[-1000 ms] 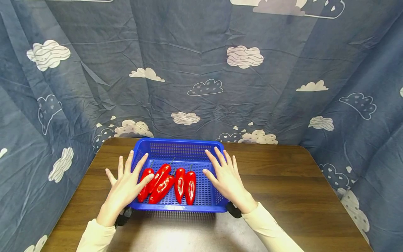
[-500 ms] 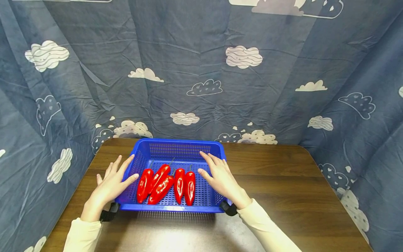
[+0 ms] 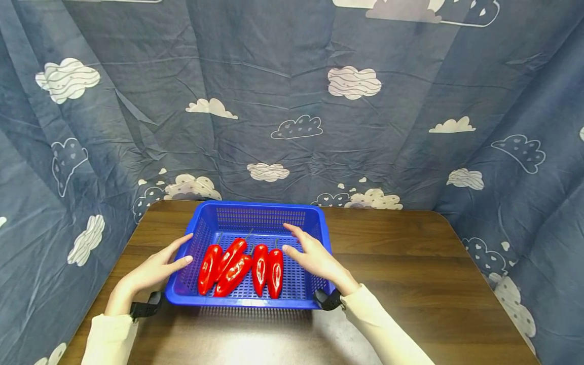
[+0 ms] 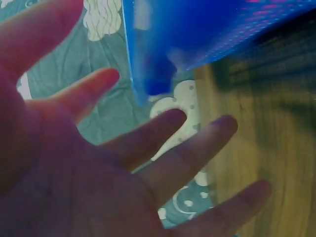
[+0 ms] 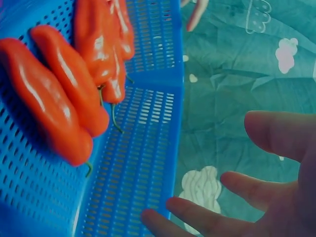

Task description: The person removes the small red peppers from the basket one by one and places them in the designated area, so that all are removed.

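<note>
A blue plastic basket (image 3: 246,302) with slotted walls stands on the table, holding several glossy red peppers (image 3: 233,276) with thin green stems. Outside its left wall is my left hand (image 3: 148,269), fingers extended, the thumb and a fingertip near the rim. The left wrist view shows that palm (image 4: 98,173) with fingers spread and nothing held, apart from the basket's corner. My right hand (image 3: 318,258) is over the basket's right side, fingers straight and holding nothing. Peppers (image 5: 47,98) lie well away from those fingers in the right wrist view.
A brown wooden table (image 3: 401,274) extends to the right and front of the basket. Behind and along both sides hangs a dark blue curtain (image 3: 255,66) with cloud prints. Dark straps (image 3: 146,305) sit on both wrists.
My left hand has moved left and slightly down, from over the basket's left rim to outside its wall. My right hand has shifted a little left and turned sideways. The peppers stay put.
</note>
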A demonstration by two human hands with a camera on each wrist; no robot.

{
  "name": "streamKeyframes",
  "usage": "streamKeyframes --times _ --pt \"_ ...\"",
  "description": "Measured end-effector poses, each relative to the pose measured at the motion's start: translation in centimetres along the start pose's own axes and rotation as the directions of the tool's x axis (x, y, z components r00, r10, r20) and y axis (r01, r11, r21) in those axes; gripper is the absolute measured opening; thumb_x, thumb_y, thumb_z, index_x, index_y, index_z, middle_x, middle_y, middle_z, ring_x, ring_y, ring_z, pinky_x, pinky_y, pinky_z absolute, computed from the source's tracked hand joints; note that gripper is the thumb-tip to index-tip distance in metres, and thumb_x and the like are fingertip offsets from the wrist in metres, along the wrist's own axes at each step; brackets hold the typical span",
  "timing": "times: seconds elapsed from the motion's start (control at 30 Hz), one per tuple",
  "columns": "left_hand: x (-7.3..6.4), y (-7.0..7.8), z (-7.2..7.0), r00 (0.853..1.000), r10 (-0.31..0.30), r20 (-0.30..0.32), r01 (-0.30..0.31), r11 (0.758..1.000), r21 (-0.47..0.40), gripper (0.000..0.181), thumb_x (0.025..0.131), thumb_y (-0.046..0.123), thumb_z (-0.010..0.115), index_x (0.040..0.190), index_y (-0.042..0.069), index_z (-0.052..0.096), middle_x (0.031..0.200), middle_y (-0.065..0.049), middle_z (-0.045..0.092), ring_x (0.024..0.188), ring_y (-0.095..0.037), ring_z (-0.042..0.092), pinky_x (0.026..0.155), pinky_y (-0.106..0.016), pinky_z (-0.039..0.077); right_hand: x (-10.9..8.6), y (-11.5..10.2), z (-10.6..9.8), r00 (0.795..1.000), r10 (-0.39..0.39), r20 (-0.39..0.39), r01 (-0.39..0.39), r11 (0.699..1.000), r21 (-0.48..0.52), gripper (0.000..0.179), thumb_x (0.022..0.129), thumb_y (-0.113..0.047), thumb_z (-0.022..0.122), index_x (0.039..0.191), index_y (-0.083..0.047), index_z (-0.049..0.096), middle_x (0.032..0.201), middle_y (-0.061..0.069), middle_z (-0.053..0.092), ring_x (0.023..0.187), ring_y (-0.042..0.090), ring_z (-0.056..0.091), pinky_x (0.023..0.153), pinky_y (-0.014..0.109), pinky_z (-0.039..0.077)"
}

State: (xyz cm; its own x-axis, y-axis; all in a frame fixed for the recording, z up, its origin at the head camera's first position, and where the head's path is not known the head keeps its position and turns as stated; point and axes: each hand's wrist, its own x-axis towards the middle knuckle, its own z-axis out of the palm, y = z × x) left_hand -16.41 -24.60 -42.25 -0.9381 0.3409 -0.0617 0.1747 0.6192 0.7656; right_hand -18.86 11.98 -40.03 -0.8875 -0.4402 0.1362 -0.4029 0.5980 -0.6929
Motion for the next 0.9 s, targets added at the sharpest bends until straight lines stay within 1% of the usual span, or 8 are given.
streamKeyframes --times 0.13,0.27,0.4,0.53,0.6,0.77,0.83,0.9 --pt "0.0 -0.9 0.0 0.998 -0.026 0.058 0.031 0.996 -0.089 0.061 0.09 0.029 0.05 0.142 0.011 0.023 0.135 -0.029 0.031 0.111 -0.041 0.045 0.088 -0.051 0.037 0.4 0.2 0.1 1.0 0.026 0.018 -0.027 0.995 0.094 0.051 0.088 -0.025 0.054 0.135 -0.011 0.038 0.129 0.016 0.045 0.11 0.034 0.049 0.088 0.046 0.039" --pt "0.4 -2.1 0.3 0.996 0.029 0.085 -0.013 0.983 -0.184 0.059 0.091 0.024 0.049 0.142 0.01 0.022 0.138 -0.027 0.025 0.115 -0.04 0.041 0.088 -0.045 0.038 0.8 0.5 0.2 0.996 0.078 0.03 -0.082 0.985 0.149 0.05 0.088 -0.026 0.054 0.134 -0.015 0.04 0.123 0.018 0.05 0.102 0.033 0.054 0.084 0.045 0.042" --pt "0.9 -3.1 0.5 0.993 0.084 0.081 -0.063 0.969 -0.237 0.058 0.092 0.02 0.048 0.142 0.01 0.022 0.14 -0.026 0.021 0.119 -0.041 0.035 0.088 -0.033 0.037 1.1 0.7 0.5 0.992 0.117 0.056 -0.126 0.97 0.21 0.049 0.088 -0.026 0.054 0.134 -0.016 0.04 0.122 0.018 0.05 0.106 0.032 0.052 0.083 0.044 0.042" --pt "1.3 -4.1 0.9 0.993 0.099 0.063 -0.077 0.955 -0.287 0.059 0.092 0.019 0.048 0.143 0.012 0.021 0.142 -0.023 0.02 0.122 -0.04 0.031 0.086 -0.024 0.037 1.4 1.0 0.8 0.985 0.149 0.091 -0.169 0.943 0.285 0.048 0.088 -0.025 0.053 0.133 -0.016 0.041 0.121 0.019 0.051 0.107 0.031 0.051 0.083 0.043 0.042" --pt "1.5 -4.4 1.2 0.994 0.094 0.054 -0.072 0.944 -0.321 0.059 0.092 0.018 0.048 0.143 0.014 0.019 0.143 -0.022 0.018 0.122 -0.04 0.03 0.085 -0.024 0.038 1.5 1.1 1.0 0.98 0.158 0.117 -0.188 0.927 0.324 0.048 0.089 -0.024 0.052 0.134 -0.014 0.04 0.119 0.02 0.051 0.106 0.032 0.051 0.082 0.043 0.043" --pt "2.1 -4.8 2.2 0.997 0.071 0.032 -0.051 0.903 -0.427 0.06 0.092 0.017 0.047 0.144 0.016 0.017 0.143 -0.022 0.016 0.118 -0.043 0.034 0.08 -0.032 0.044 1.8 1.7 1.4 0.971 0.159 0.18 -0.22 0.892 0.396 0.048 0.09 -0.021 0.05 0.135 -0.01 0.037 0.118 0.021 0.052 0.105 0.035 0.05 0.08 0.047 0.042" --pt "2.3 -4.8 2.5 0.998 0.056 0.03 -0.034 0.87 -0.491 0.06 0.092 0.016 0.047 0.144 0.017 0.016 0.142 -0.023 0.016 0.116 -0.044 0.036 0.079 -0.037 0.046 1.9 1.9 1.6 0.967 0.167 0.19 -0.232 0.884 0.406 0.048 0.09 -0.021 0.05 0.135 -0.01 0.037 0.117 0.02 0.053 0.104 0.036 0.05 0.08 0.05 0.041" --pt "2.4 -4.7 2.7 0.999 0.036 0.041 -0.006 0.827 -0.562 0.06 0.092 0.016 0.047 0.144 0.019 0.015 0.141 -0.023 0.016 0.113 -0.045 0.04 0.077 -0.043 0.046 2.1 2.0 1.8 0.965 0.173 0.197 -0.242 0.879 0.41 0.048 0.09 -0.022 0.05 0.134 -0.009 0.038 0.116 0.019 0.053 0.103 0.038 0.05 0.08 0.051 0.041"
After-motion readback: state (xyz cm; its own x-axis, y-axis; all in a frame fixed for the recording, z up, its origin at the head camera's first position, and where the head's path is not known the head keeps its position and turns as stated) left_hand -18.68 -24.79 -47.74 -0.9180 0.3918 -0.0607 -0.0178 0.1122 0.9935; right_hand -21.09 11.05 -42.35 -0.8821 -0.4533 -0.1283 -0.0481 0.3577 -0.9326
